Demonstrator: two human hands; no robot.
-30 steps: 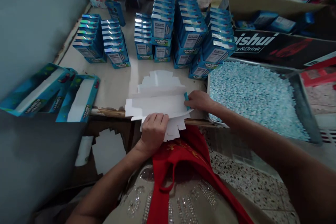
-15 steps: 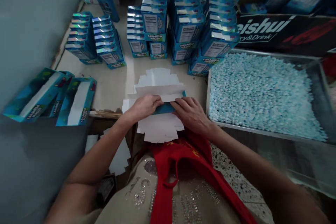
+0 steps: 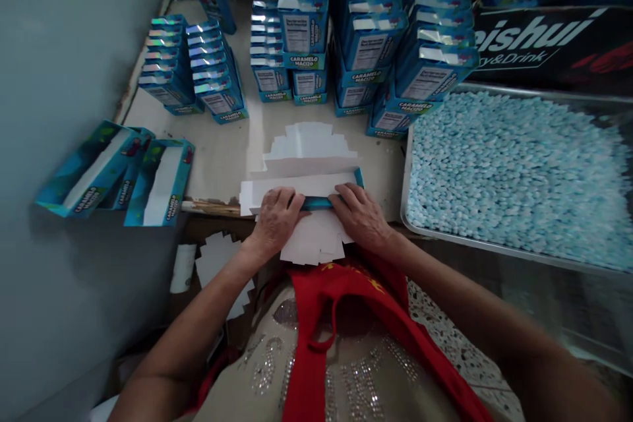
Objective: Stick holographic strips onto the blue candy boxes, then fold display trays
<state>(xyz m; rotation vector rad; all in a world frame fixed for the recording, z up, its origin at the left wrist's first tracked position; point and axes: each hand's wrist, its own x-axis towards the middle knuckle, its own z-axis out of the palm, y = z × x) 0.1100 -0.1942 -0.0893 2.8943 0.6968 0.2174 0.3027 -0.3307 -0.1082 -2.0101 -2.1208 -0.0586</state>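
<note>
A partly folded cardboard box [image 3: 324,186] lies at the table's near edge, white inside with a blue printed outside. Its far flap stretches flat on the table, and a near flap hangs toward the red apron [image 3: 316,303]. At the right end, a short blue-edged wall stands up. My left hand [image 3: 277,217] grips the near fold left of centre, fingers curled over it. My right hand [image 3: 363,216] holds the same fold farther right, fingertips on the white inside. Between the hands a blue strip shows. Both thumbs are mostly hidden.
Several blue candy boxes [image 3: 304,30] stand in stacked rows at the back. Open blue trays [image 3: 161,184] sit at the left edge. A metal tray [image 3: 406,191] of pale blue candies [image 3: 509,171] is on the right. Below the table are white cut cardboard [image 3: 222,264] and a white cup [image 3: 183,268].
My left hand has gone from a pinch over the box's middle to a curled grip on its near fold. My right fingers stay on that fold. The view has shifted slightly.
</note>
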